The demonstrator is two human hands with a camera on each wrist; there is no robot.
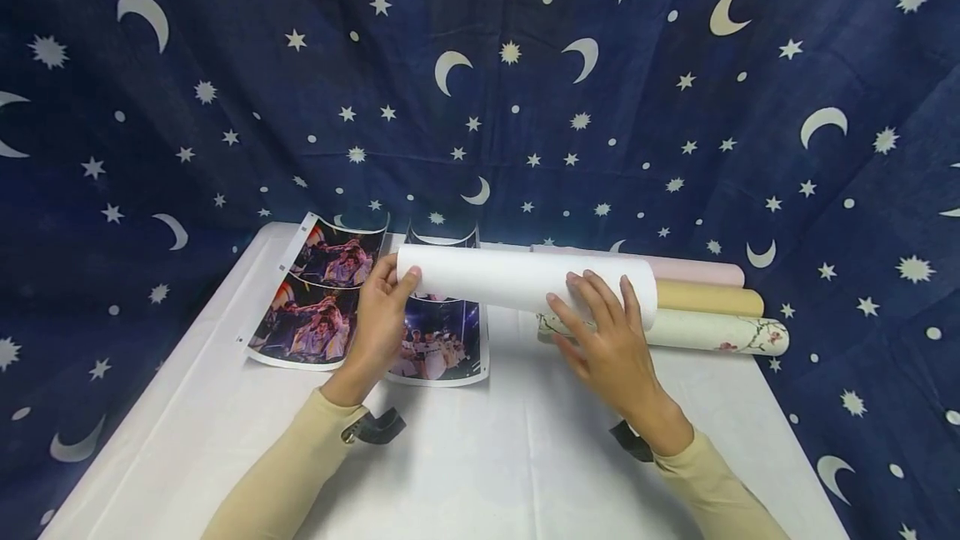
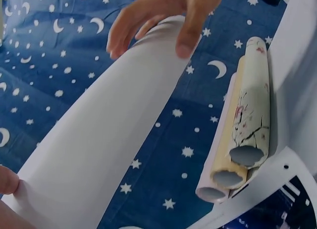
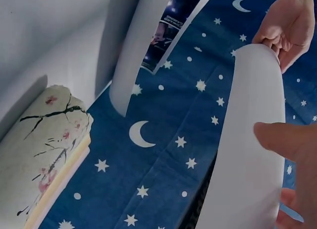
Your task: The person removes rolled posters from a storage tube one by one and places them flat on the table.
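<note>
A blank white paper roll [image 1: 487,277] is held level above the table. At its left end my left hand [image 1: 381,315] grips the rim, thumb on the near face and fingers at the end. Toward the other end, my right hand [image 1: 611,336] rests on the roll with its fingers spread and fairly straight. The right wrist view shows my right thumb [image 3: 277,137] across the roll, with fingertips partly hidden behind it. Behind the roll's right end lie a pink roll [image 1: 697,271], a tan roll [image 1: 708,298] and a floral-printed roll [image 1: 720,332], side by side.
Two curled sheets of printed photos, a left sheet [image 1: 307,315] and a right sheet [image 1: 442,344], lie at the back left of the white-covered table [image 1: 525,457]. The white roll overlaps the right sheet. A dark blue curtain [image 1: 495,123] with moons and stars hangs behind.
</note>
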